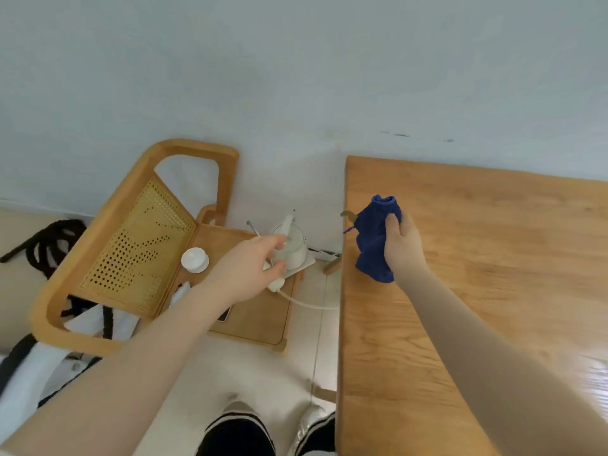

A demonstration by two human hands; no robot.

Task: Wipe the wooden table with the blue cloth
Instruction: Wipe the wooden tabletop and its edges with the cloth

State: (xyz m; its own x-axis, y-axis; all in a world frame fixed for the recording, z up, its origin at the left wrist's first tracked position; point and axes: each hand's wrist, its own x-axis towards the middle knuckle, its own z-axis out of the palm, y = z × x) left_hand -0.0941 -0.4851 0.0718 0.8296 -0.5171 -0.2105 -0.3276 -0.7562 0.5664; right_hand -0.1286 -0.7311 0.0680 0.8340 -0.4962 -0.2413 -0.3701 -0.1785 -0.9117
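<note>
The wooden table (477, 245) fills the right side of the view, its left edge running down the middle. My right hand (403, 246) grips a bunched blue cloth (375, 238) and holds it above the table's left edge, near the far corner. My left hand (253, 264) reaches out over the seat of a wooden chair to the left of the table, fingers loosely spread in front of a white kettle (291, 245). It holds nothing that I can see.
A wooden chair (131, 245) with a cane back stands left of the table. On its seat are the kettle on a white base, a white lid (194, 260) and a white plug with a cord (306, 302). Black cables lie on the floor at far left.
</note>
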